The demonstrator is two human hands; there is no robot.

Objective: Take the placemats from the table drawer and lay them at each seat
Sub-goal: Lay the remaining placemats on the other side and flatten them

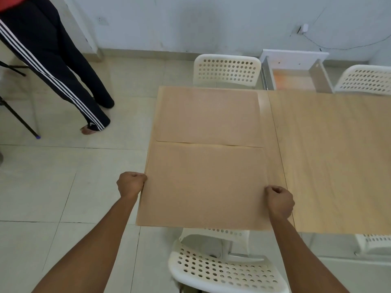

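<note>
A tan placemat (203, 187) lies on the near left end of the wooden table (330, 157). My left hand (131, 183) grips its left edge and my right hand (279, 200) grips its right edge, both fists closed. A second tan placemat (208, 115) lies flat beyond it at the far side, its near edge touching the first. The table drawer (294, 77) stands pulled out at the far side, its orange-tinted bottom showing.
White perforated chairs stand at the near seat (222, 269), the far seat (227, 69), far right (366, 80) and near right (372, 242). A person's legs (55, 66) in dark striped trousers stand on the tiled floor at left, next to black stand legs (19, 118).
</note>
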